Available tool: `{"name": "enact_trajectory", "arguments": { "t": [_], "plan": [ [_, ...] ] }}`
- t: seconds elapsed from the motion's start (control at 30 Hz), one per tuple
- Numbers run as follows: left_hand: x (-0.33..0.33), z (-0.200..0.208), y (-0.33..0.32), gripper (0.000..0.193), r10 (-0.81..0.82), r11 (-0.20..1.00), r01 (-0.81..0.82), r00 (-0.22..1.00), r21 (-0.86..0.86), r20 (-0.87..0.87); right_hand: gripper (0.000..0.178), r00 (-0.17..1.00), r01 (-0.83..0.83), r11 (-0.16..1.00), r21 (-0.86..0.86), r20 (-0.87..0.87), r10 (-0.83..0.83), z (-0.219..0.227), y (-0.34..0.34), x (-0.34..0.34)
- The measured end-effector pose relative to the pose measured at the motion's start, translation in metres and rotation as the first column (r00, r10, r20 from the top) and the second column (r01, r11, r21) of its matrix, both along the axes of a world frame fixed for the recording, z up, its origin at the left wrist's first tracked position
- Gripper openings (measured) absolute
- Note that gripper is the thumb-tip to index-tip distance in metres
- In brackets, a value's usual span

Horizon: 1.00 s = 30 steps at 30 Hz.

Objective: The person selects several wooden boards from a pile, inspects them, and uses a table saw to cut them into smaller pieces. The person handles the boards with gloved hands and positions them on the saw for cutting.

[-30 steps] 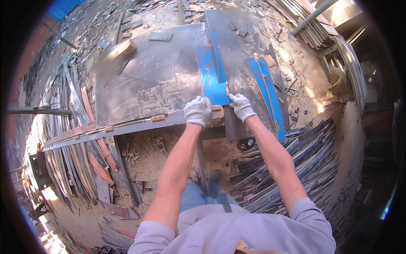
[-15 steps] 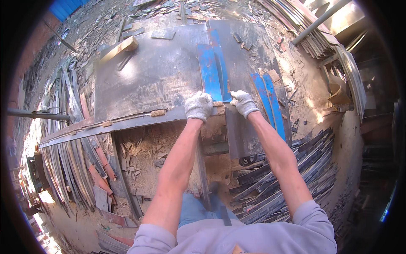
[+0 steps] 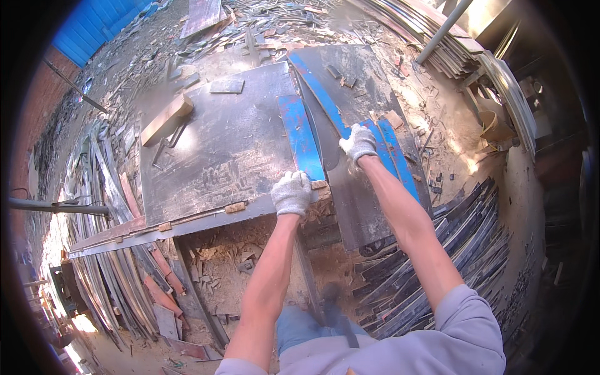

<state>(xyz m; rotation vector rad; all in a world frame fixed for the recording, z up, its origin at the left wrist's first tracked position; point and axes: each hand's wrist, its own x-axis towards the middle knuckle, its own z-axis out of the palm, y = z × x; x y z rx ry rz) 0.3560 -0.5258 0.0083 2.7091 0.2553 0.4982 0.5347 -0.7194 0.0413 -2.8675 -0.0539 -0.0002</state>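
A wide blue board (image 3: pixel 299 134), worn in patches, lies on the dark tabletop (image 3: pixel 219 134). My left hand (image 3: pixel 292 193), in a pale knitted glove, is closed at its near end by the table's front edge. To the right, my right hand (image 3: pixel 359 142), gloved alike, is closed on the near end of a narrow blue strip (image 3: pixel 317 87). This strip slants away to the far left, with a dark gap between it and the wide board. Beside my right hand lie more blue strips (image 3: pixel 399 159). My fingertips are partly hidden.
A timber block (image 3: pixel 167 120) and a flat offcut (image 3: pixel 227 86) sit on the tabletop's far left. Small wood pieces (image 3: pixel 235 207) line its front rail. Long slats (image 3: pixel 109 250) are heaped at left, dark strips (image 3: pixel 456 231) at right. A bucket (image 3: pixel 497 127) stands farther right.
My right hand has moved right and slightly away with the narrow strip, whose near end has swung apart from the wide board. My left hand stays at the wide board's near end.
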Motion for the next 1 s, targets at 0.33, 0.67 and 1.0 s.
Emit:
{"name": "enact_trajectory", "arguments": {
  "t": [0.33,0.67,1.0],
  "plan": [
    [-0.005,0.041,-0.001,0.023,0.044,0.998,-0.049,0.992,-0.04,-0.121,0.063,0.982,-0.142,0.989,0.05,0.133,0.134,0.029,-0.077,-0.128],
    [0.024,0.127,-0.001,0.064,0.153,0.77,-0.341,0.92,-0.54,-0.362,0.042,0.887,-0.056,0.937,0.345,-0.413,0.205,0.117,0.081,-0.062],
    [0.035,0.186,0.14,0.037,-0.381,0.267,-0.368,0.809,-0.891,-0.448,0.074,0.902,-0.426,0.896,0.125,0.136,0.41,0.18,0.025,-0.01]
  ]
}}
